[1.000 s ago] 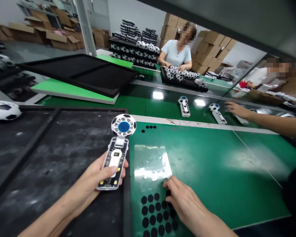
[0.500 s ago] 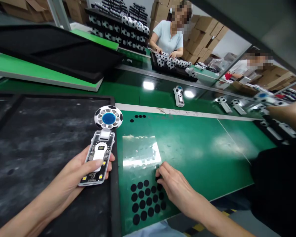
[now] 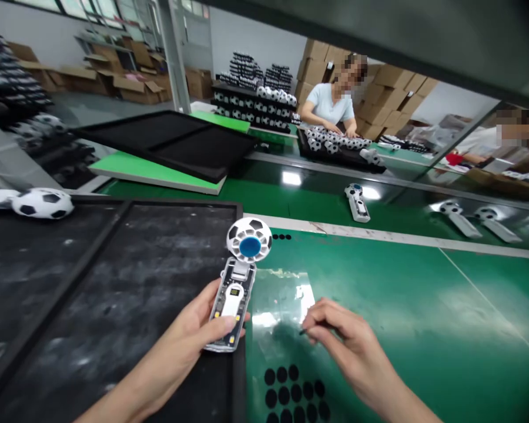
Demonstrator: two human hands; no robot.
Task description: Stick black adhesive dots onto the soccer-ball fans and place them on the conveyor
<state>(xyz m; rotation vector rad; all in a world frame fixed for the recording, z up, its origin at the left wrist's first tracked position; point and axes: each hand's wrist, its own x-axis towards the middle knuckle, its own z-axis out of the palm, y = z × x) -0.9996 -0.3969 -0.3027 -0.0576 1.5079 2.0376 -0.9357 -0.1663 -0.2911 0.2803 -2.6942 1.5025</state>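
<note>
A handheld device with a football-patterned round head and a clear body showing its circuit board is in my left hand, thumb across the lower body. My right hand pinches a small black disc between thumb and fingertips. The disc is seen nearly edge-on, above a clear plastic sheet on the green table. Rows of black round stickers lie on the sheet's lower part, below my right hand.
A black divided tray fills the left, with another football device at its far edge. Similar devices lie on the green belt ahead. Across it, a person handles football pieces; another is at right.
My right hand has lifted off the sheet with a black disc in its fingertips. The view has shifted left and up, and the left hand still holds the device.
</note>
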